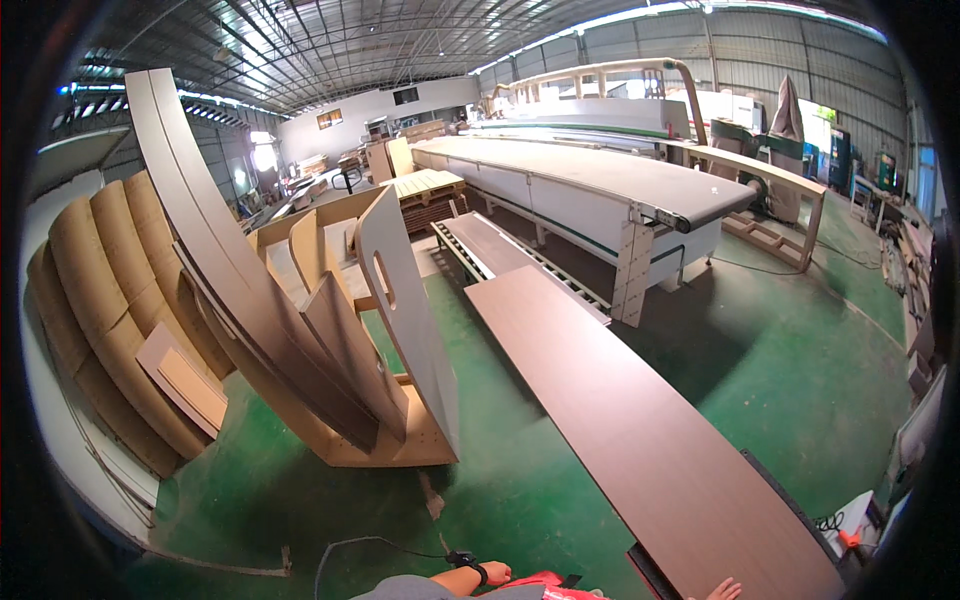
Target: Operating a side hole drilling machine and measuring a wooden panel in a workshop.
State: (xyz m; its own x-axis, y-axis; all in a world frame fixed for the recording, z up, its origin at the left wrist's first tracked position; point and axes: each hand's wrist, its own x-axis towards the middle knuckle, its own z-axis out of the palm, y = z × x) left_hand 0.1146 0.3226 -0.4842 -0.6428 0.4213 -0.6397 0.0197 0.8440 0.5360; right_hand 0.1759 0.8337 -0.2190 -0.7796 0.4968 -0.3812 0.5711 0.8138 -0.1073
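Observation:
My right hand [726, 590] is at the lower edge, its fingers spread and lying on the near end of a long brown wood-grain panel [640, 420]. Only the fingers and part of that hand show. The panel slants away to the far left, its far end over a roller conveyor [505, 250]. Close to my body, my left hand [497, 573] is curled closed beside some red fabric [545, 580]. What it holds, if anything, I cannot make out. A black band with a small device and cable [462, 558] is around that wrist.
To the left, a wooden rack [400, 455] holds tall panels [215, 190] upright. Long padded-looking brown pieces [130, 300] lean against the wall behind it. A large belt conveyor [600, 175] stands ahead. A wooden frame [805, 230] is at the right, on the green floor [800, 380].

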